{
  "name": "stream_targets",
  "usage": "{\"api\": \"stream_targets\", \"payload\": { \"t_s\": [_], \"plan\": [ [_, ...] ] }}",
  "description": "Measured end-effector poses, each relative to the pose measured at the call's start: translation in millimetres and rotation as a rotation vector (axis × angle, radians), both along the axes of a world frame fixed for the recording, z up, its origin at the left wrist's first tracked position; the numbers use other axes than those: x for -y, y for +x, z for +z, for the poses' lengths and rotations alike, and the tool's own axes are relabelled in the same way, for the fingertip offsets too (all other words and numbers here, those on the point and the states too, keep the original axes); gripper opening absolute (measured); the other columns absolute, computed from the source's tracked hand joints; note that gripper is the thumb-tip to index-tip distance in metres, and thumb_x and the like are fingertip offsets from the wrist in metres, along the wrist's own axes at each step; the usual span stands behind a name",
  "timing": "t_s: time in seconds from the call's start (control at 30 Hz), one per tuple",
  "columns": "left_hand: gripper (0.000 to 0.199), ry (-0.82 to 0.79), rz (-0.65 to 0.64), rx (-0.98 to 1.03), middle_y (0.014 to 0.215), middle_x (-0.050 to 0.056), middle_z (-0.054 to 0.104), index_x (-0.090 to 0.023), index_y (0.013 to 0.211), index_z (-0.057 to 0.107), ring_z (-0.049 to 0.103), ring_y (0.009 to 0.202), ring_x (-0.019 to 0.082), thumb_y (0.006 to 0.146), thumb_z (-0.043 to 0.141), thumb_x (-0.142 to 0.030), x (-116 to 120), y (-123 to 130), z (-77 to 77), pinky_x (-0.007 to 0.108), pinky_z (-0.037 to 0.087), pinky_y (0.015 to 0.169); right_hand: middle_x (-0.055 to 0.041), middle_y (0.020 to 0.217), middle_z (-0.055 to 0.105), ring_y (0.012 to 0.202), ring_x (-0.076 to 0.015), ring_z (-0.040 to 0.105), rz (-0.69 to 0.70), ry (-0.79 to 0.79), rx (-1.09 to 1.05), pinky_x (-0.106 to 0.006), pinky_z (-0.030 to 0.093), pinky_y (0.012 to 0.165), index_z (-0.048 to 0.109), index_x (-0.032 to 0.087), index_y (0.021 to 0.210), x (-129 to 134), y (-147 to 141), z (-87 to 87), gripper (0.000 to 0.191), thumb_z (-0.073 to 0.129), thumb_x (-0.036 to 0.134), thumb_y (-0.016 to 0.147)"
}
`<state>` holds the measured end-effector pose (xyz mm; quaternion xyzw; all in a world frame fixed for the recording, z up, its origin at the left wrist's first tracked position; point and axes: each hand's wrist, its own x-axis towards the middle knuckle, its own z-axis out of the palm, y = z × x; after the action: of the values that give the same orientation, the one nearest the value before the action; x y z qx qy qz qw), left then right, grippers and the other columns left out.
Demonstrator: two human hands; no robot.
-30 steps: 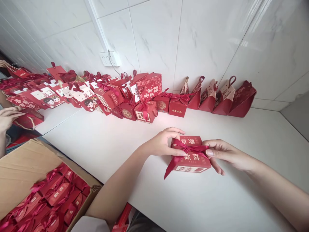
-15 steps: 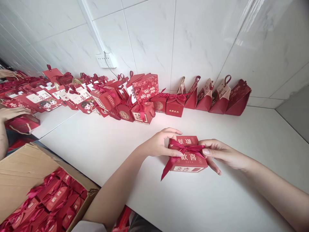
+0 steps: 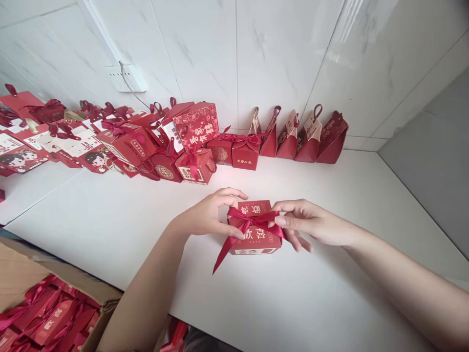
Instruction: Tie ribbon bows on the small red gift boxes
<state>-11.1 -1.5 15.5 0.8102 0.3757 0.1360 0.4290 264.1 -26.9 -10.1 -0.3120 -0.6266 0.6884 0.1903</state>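
Observation:
A red gift box [image 3: 261, 239] with white lettering stands on the white table in front of me. Tied across its top is a crimson ribbon [image 3: 224, 253], knotted in a bow, one tail hanging past the left front corner. My left hand [image 3: 210, 212] is at the box's left side, thumb and a finger closed on the bow's left loop. On the right, my right hand [image 3: 311, 222] pinches the other loop between thumb and forefinger, its remaining fingers hanging loosely beside the box.
Red gift boxes [image 3: 198, 166] crowd the table's back left. Several narrow handled boxes [image 3: 307, 142] line the wall. A cardboard carton [image 3: 93, 288] with ribboned boxes is at lower left. A socket strip [image 3: 126, 78] with a cable is on the tiled wall.
The view has turned right, so everything sits further left and the co-worker's hands have left the picture. My right hand has shifted slightly inward and up along the ribbon loop.

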Motion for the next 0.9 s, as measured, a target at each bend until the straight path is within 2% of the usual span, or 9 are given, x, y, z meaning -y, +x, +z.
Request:
{"api": "stream_targets", "payload": {
  "t_s": [0.1, 0.2, 0.3, 0.43, 0.57, 0.67, 0.77, 0.9],
  "plan": [
    [0.035, 0.014, 0.014, -0.005, 0.142, 0.008, 0.047, -0.021, 0.080, 0.063, 0.045, 0.134, 0.031, 0.066, 0.083, -0.046, 1.7, 2.6, 0.9, 0.047, 0.038, 0.110, -0.0005, 0.072, 0.062, 0.060, -0.0113, 0.055, -0.041, 0.248, 0.120, -0.024, 0.045, 0.054, 0.065, 0.019, 0.087, -7.6, -0.5, 12.0, 0.034, 0.059, 0.052, 0.092],
    [0.035, 0.021, 0.025, 0.001, 0.142, 0.008, 0.048, -0.021, 0.078, 0.063, 0.044, 0.134, 0.032, 0.066, 0.082, -0.047, 3.1, 3.5, 2.3, 0.048, 0.038, 0.110, -0.0068, 0.107, 0.061, 0.096, -0.0188, 0.059, -0.109, 0.543, 0.195, -0.033, 0.046, 0.084, 0.068, 0.020, 0.077, -15.9, -6.3, 19.9, 0.034, 0.064, 0.051, 0.089],
    [0.034, 0.032, 0.026, 0.000, 0.142, 0.006, 0.048, -0.021, 0.076, 0.063, 0.043, 0.135, 0.032, 0.067, 0.082, -0.047, 4.4, 3.1, 4.3, 0.049, 0.038, 0.110, -0.0071, 0.129, 0.056, 0.119, -0.0243, 0.053, -0.131, 0.553, 0.150, -0.039, 0.039, 0.101, 0.065, 0.019, 0.070, -24.3, -14.7, 17.2, 0.036, 0.064, 0.050, 0.090],
    [0.035, 0.083, 0.016, -0.022, 0.139, 0.004, 0.050, -0.021, 0.070, 0.061, 0.036, 0.139, 0.033, 0.068, 0.081, -0.049, 5.5, 1.6, 6.5, 0.047, 0.036, 0.113, -0.0080, 0.122, 0.063, 0.112, -0.0236, 0.059, -0.043, 0.436, 0.013, -0.038, 0.043, 0.098, 0.068, 0.018, 0.076, -33.8, -20.9, 5.2, 0.037, 0.059, 0.049, 0.093],
    [0.029, 0.089, 0.009, -0.041, 0.138, 0.002, 0.051, -0.022, 0.072, 0.064, 0.039, 0.138, 0.029, 0.087, 0.063, -0.046, 6.2, -0.4, 7.4, 0.042, 0.039, 0.111, -0.0077, 0.113, 0.067, 0.105, -0.0223, 0.061, 0.011, 0.375, -0.002, -0.036, 0.047, 0.092, 0.072, 0.018, 0.095, -36.6, -17.7, 3.2, 0.039, 0.052, 0.051, 0.096],
    [0.033, 0.143, 0.031, -0.053, 0.141, 0.002, 0.049, -0.021, 0.071, 0.064, 0.038, 0.139, 0.028, 0.094, 0.052, -0.040, 7.4, -1.1, 7.8, 0.040, 0.043, 0.106, -0.0074, 0.114, 0.067, 0.102, -0.0212, 0.062, 0.037, 0.402, 0.077, -0.034, 0.046, 0.092, 0.074, 0.019, 0.095, -32.5, -12.7, 9.7, 0.036, 0.055, 0.049, 0.095],
    [0.031, 0.217, 0.038, -0.075, 0.140, 0.002, 0.050, -0.021, 0.069, 0.064, 0.037, 0.139, 0.030, 0.089, 0.060, -0.045, 8.5, 0.7, 7.7, 0.042, 0.041, 0.108, -0.0054, 0.116, 0.066, 0.101, -0.0201, 0.062, 0.034, 0.442, 0.147, -0.033, 0.045, 0.091, 0.072, 0.020, 0.085, -25.8, -10.5, 16.8, 0.027, 0.063, 0.045, 0.091],
    [0.042, 0.260, 0.060, -0.077, 0.137, 0.002, 0.053, -0.019, 0.062, 0.058, 0.043, 0.134, 0.030, 0.074, 0.075, -0.055, 8.8, 4.7, 6.1, 0.044, 0.037, 0.112, -0.0052, 0.118, 0.066, 0.102, -0.0201, 0.062, 0.003, 0.500, 0.137, -0.033, 0.045, 0.090, 0.068, 0.020, 0.078, -20.1, -13.1, 20.1, 0.024, 0.065, 0.040, 0.091]
  ]
}}
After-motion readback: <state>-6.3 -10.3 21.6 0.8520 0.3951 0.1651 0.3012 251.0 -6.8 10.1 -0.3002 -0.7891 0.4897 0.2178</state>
